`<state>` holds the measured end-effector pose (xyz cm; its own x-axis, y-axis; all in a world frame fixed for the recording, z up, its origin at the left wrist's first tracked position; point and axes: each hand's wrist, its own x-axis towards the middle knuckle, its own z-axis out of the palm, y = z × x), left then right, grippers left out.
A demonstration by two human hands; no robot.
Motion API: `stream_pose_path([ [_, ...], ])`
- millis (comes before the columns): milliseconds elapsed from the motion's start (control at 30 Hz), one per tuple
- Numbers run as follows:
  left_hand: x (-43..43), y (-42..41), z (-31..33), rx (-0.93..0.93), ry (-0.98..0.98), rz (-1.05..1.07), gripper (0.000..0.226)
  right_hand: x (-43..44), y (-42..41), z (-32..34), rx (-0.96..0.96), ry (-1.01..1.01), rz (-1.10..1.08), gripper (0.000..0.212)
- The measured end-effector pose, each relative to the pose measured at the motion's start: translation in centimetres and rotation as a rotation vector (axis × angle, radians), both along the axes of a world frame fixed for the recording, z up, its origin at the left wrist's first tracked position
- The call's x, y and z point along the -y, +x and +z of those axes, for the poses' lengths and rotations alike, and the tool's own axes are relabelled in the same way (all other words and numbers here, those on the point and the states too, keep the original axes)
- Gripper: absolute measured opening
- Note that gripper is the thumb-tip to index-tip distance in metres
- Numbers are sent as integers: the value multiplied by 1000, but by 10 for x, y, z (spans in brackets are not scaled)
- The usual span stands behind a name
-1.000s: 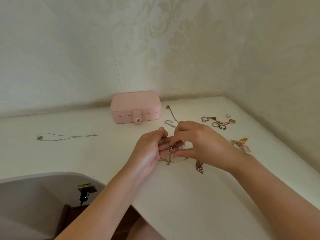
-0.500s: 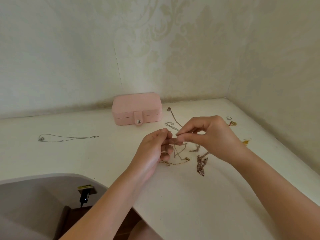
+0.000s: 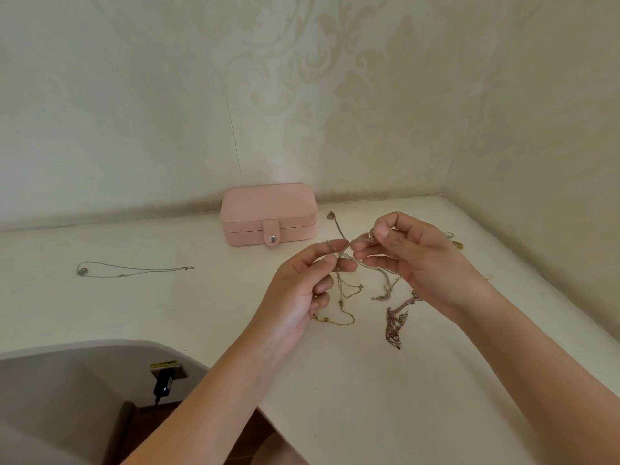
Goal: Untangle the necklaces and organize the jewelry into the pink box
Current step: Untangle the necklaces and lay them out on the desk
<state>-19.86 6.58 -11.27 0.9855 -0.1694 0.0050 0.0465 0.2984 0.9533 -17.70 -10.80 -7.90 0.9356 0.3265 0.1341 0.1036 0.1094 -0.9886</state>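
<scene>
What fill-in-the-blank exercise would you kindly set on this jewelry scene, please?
The pink box sits with its lid ____. The left hand and right hand are ____ pinching the tangled necklaces. A lone thin chain lies to the box's ____.
Missing words: closed; both; left.

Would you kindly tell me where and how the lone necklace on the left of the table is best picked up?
Probably pinch the necklace at its thicker left end, coming straight down from above. It lies flat and stretched out on the table, apart from the tangle, so the thin chain offers little to grip elsewhere.
</scene>
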Motion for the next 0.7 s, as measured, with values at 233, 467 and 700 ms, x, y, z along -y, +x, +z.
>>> stream_pose_path([
  [233,0,1,-4,49,7,14,24,5,2,4,7,97,-45,14],
  [467,-1,2,-8,77,60,79,26,12,4,9,35,204,-72,17],
  [700,-1,2,-7,107,97,183,25,16,6,16,15,301,-61,21],
])
